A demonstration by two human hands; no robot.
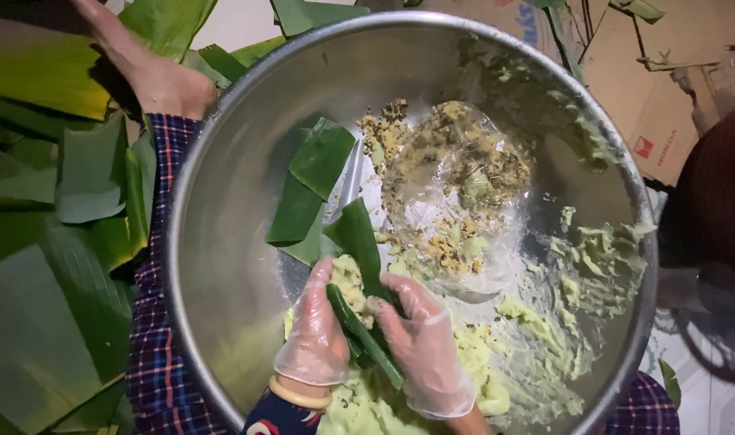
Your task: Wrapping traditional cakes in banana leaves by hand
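I see both gloved hands low in the steel basin (222,201), near its front rim. My left hand (317,334) curls its fingers around a strip of banana leaf (359,266) with pale green dough on it; my right hand (425,342) pinches the same leaf from the other side. Crumbly yellow filling on clear plastic film (456,185) lies mid-basin. Cut banana leaves (53,266) pile up left of the basin, torn cardboard (649,89) sits beyond it, and another person's bare hand (154,72) reaches among the leaves.

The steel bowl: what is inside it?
Inside the steel bowl: green leaf pieces, crumbly filling on clear plastic, pale green dough. Both gloved hands hide the dough under them.
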